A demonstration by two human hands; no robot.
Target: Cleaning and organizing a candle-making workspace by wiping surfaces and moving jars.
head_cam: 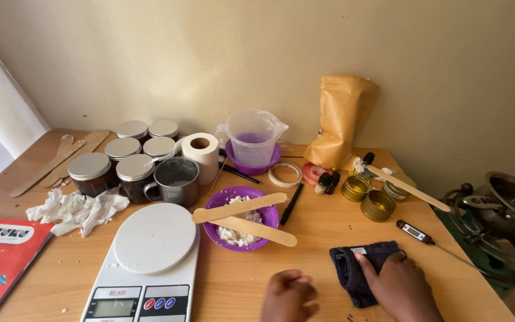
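My right hand [399, 287] rests flat on a folded dark blue cloth [353, 265] near the table's front edge, fingers pressing it down. My left hand [289, 295] hovers just left of the cloth with fingers curled in, holding nothing I can see. A purple bowl [214, 203] with white wax chunks sits just beyond my left hand, with two wooden sticks [239, 207] laid across its rim.
A white kitchen scale [150, 256] sits front left, a metal mug [177, 179] and several lidded dark jars [90, 173] behind it. Clear measuring jug [253, 138], paper roll [201, 152], tape ring [285, 175], gold tins [378, 204], probe thermometer [415, 231], brown bag [341, 122]. A burner with pot [508, 209] stands right.
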